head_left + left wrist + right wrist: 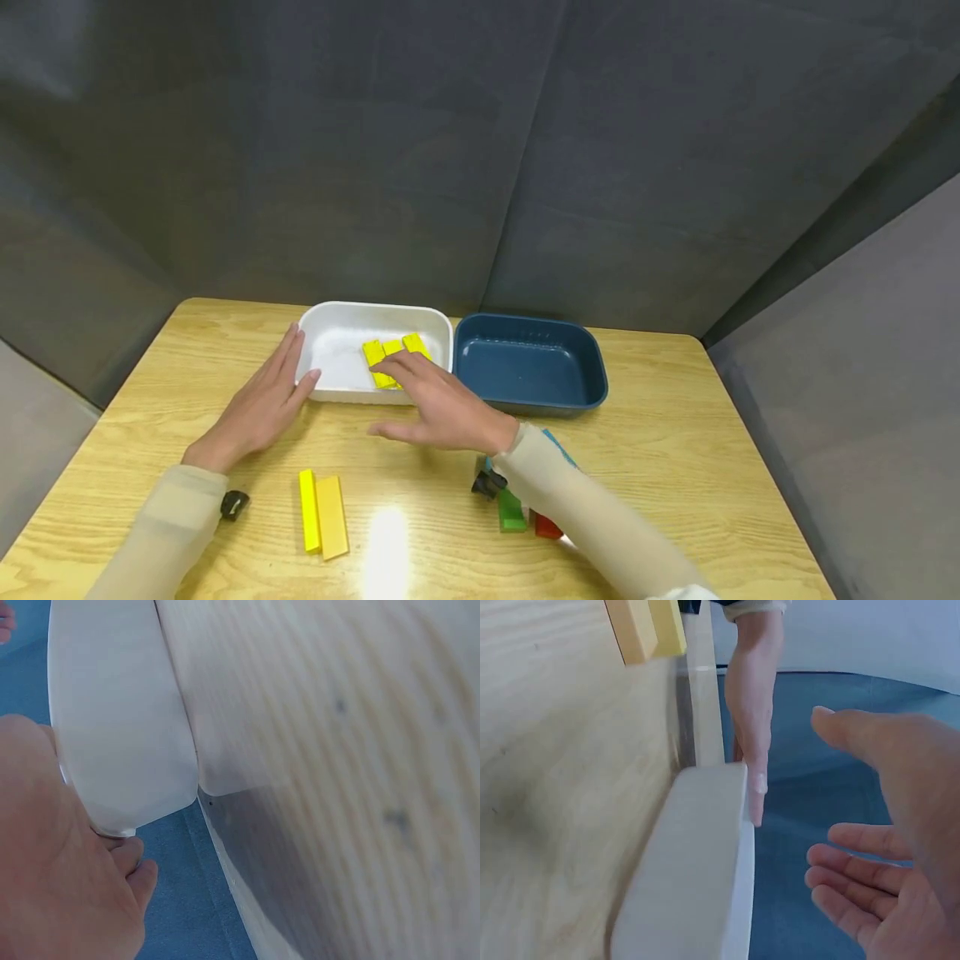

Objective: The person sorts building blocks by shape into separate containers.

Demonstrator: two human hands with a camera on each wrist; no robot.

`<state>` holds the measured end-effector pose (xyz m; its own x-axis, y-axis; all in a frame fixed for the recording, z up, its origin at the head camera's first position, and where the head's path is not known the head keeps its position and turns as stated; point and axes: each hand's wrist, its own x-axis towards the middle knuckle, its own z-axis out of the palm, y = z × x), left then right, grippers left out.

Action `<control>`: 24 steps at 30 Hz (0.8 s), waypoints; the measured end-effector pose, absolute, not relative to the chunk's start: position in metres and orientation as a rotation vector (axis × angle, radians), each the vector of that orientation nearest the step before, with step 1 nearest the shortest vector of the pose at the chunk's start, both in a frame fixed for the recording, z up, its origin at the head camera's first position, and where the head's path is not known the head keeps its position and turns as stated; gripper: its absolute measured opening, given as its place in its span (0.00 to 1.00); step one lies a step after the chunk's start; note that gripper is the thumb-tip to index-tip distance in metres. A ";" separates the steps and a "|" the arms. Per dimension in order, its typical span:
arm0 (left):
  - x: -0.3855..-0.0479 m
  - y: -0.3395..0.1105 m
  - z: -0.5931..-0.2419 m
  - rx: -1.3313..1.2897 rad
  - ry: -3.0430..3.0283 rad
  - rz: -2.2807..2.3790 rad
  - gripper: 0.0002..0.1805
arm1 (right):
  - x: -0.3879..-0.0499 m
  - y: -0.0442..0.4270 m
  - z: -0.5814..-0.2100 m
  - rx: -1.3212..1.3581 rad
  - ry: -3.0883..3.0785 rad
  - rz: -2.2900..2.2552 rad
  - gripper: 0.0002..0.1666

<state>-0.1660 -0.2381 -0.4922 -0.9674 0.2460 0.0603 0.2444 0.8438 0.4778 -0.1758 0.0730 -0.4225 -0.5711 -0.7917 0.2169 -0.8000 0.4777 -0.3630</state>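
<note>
Yellow blocks point(374, 353) sit in the white box point(330, 354), centre-left, so packing looks part-done! Right hand point(450, 407) hangs over them, thumb spread, fingers loose; left hand point(258, 408) lies straight-fingered against the rim. Two yellowish blocks point(332, 518) lower left, green block point(512, 514) and red block point(547, 527) lower centre, lie outside.

Light wood-grain table point(660, 433) | White tray point(360, 396) and navy tray point(517, 375) stand side by side along the far edge | Nearer, left: yellow block point(309, 512) lies beside orange block point(332, 518) | Right: green block point(512, 514) and red block point(548, 527), partly hidden
</note>
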 end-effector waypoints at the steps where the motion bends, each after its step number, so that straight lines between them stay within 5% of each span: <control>1: -0.166 -0.238 -0.492 0.400 3.012 0.780 0.45 | -0.173 0.073 -0.423 1.461 -2.672 0.677 0.45; 24: -0.164 -0.239 -0.492 0.361 3.008 0.768 0.45 | -0.129 0.056 -0.456 1.651 -2.788 0.676 0.60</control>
<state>-0.1638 -0.2388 -0.4917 -0.9732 0.2263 0.0414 0.2185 0.8526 0.4748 -0.1289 0.0563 -0.4561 -0.4919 -0.8685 0.0612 -0.8001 0.4232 -0.4252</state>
